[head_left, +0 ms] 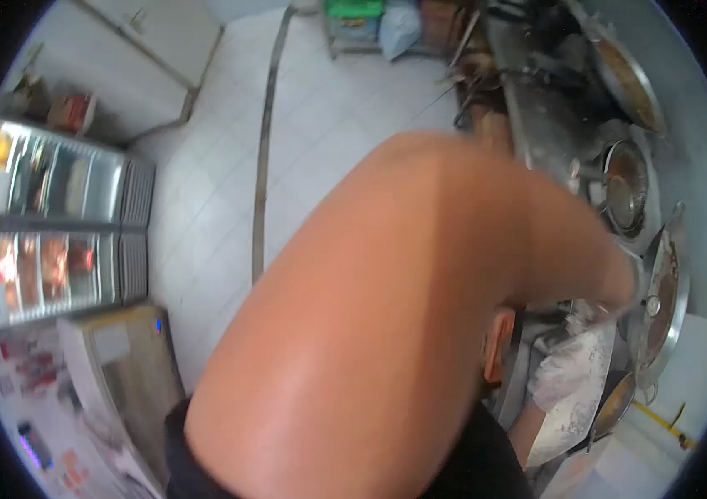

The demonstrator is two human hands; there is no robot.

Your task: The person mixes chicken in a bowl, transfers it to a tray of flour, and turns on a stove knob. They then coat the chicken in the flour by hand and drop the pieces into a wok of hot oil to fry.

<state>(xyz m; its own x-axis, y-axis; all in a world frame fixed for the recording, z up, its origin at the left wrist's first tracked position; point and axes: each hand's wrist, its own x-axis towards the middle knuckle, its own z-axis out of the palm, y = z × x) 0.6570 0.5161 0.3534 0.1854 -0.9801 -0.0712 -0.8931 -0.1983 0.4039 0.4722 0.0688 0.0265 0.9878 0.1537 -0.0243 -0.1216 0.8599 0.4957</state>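
Note:
My left arm [345,308] fills the middle of the view, bent at the elbow, with its forearm reaching right toward the pans. The bent wrist covers most of my left hand [605,311], so its fingers cannot be made out. Lower right, my right hand [555,381] is coated in white powder that looks like flour. It is over a pale, powder-dusted tray or board [580,407]. Blur hides its finger shape and anything in it. Close to the left wrist is a wide metal wok [663,308] with brown contents and a long rim.
Along the right wall are a round pan with a strainer [624,187], a large wok [624,79] and a smaller pan [614,403]. An orange-brown block-like object [499,345] is beside my forearm. Lit display fridges [50,224] stand left, beyond the tiled floor [312,108].

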